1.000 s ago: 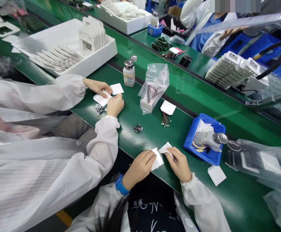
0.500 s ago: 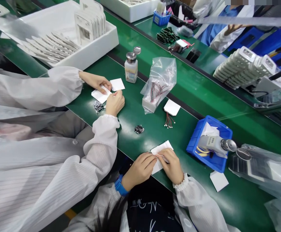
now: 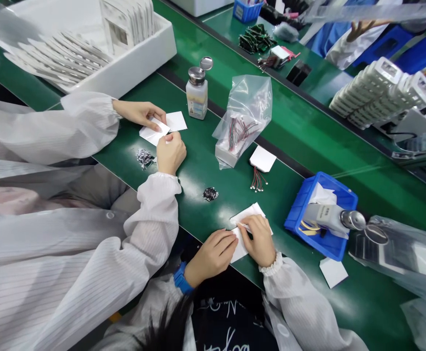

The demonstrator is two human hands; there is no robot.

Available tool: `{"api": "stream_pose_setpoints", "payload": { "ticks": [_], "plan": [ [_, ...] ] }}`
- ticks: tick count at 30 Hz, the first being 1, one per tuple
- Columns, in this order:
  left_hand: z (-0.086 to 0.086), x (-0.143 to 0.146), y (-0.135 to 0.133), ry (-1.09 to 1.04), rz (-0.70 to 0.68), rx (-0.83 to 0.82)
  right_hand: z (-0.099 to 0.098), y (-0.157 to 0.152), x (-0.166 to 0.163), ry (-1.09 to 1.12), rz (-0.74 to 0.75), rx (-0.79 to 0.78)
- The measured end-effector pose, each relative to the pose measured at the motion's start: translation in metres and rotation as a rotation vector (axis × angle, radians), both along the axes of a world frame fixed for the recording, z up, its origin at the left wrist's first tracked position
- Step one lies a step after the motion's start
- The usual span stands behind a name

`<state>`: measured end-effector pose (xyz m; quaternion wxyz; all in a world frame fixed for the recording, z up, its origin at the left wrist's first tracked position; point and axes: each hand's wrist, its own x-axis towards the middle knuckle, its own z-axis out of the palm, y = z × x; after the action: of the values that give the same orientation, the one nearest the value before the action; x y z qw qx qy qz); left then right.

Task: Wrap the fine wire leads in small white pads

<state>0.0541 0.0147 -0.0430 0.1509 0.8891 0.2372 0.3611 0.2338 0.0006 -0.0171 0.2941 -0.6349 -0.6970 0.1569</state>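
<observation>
My left hand (image 3: 213, 253), with a blue watch on its wrist, rests at the near edge of the green belt, fingers curled and pressing the left edge of a white square sheet (image 3: 251, 212). Over the same sheet my right hand (image 3: 261, 240) is closed, its fingertips pinching at the top surface. What they pinch is too small to make out. The two hands nearly touch. The sheet lies flat on the belt, partly hidden under both hands.
A blue bin (image 3: 339, 195) with a dispenser stands to the right, with a loose white square (image 3: 333, 271) below it. A plastic bag of wires (image 3: 244, 119), a wired white square (image 3: 263, 158), a pump bottle (image 3: 197, 92) and a black wad (image 3: 210, 193) lie beyond. A co-worker's hands (image 3: 169, 152) handle white squares at left.
My right hand has slid left onto the white sheet and closed up to my left hand. The sheet now lies flat beneath both. The co-worker's hands barely moved.
</observation>
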Motion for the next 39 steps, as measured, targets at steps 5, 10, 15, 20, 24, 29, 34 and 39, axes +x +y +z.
{"api": "stream_pose_setpoints", "payload": {
  "ticks": [5, 10, 15, 20, 24, 29, 34, 39],
  "plan": [
    [-0.0024, -0.0002, -0.0004, 0.009, -0.003, -0.013, -0.001, 0.0005, 0.0019, 0.028, 0.003, 0.009],
    [-0.0033, -0.0007, -0.001, 0.009, -0.005, -0.007, -0.0018, -0.0006, 0.0034, 0.012, -0.05, 0.033],
    [-0.003, -0.0002, -0.0008, 0.007, -0.004, 0.001, -0.003, -0.0018, 0.0044, 0.011, 0.016, 0.029],
    [-0.0034, 0.0002, -0.001, -0.004, 0.015, -0.009, -0.0035, -0.0022, 0.0044, -0.002, -0.001, 0.048],
    [-0.004, -0.0005, -0.0011, -0.001, 0.001, -0.005, -0.0045, -0.0015, 0.0034, -0.013, 0.019, 0.037],
    [-0.0039, -0.0007, -0.0004, -0.006, -0.002, -0.026, -0.0059, -0.0014, 0.0037, 0.012, -0.014, 0.058],
    [-0.0019, -0.0001, -0.0007, -0.007, -0.005, -0.029, -0.0078, 0.0015, 0.006, 0.013, -0.024, 0.061],
    [-0.0028, 0.0004, -0.0025, -0.003, 0.003, -0.044, -0.0084, -0.0018, 0.0092, 0.049, -0.072, 0.1]
  ]
}}
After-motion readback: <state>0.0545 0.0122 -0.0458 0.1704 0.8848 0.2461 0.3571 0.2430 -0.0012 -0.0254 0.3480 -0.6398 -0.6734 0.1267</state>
